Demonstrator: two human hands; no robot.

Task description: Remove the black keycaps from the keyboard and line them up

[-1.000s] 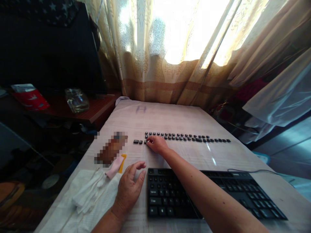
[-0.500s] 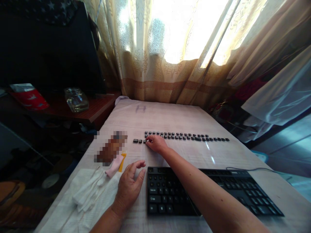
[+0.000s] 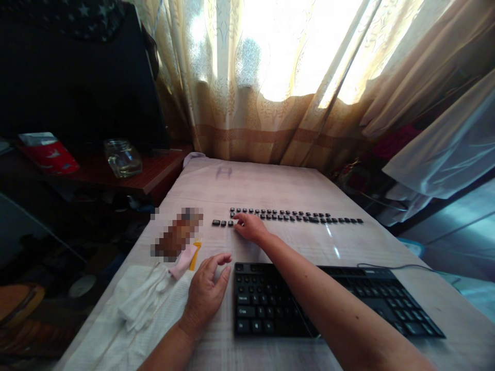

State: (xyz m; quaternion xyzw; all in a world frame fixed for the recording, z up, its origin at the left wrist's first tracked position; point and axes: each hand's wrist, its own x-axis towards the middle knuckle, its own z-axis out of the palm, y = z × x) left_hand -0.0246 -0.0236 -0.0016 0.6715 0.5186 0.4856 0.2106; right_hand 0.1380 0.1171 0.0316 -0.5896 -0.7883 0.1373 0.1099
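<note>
On a pale, faintly checked table (image 3: 266,183), small black plastic keycaps (image 3: 292,218) lie in rows beyond a long black plastic keyboard (image 3: 266,301). The right hand (image 3: 250,228) reaches among them, thumb and forefinger slightly parted; the left hand (image 3: 207,286) curves loosely, unfilled, near textured white cloth (image 3: 150,327).

1. Bench (image 3: 266,180): pale cover, faint checks.
2. Blk keyboard (image 3: 266,298), near side, R of ctr; cable (image 3: 406,265) running R.
3. Small blk keycaps (image 3: 292,218) in rows, mid-bench, beyond keyboard.
4. White cloth (image 3: 102,319), near L.
5. Pink piece (image 3: 183,262) & yellow strip (image 3: 195,255), cloth's far end.
6. Brown item (image 3: 177,237), pixelated, L of keycaps.
</note>
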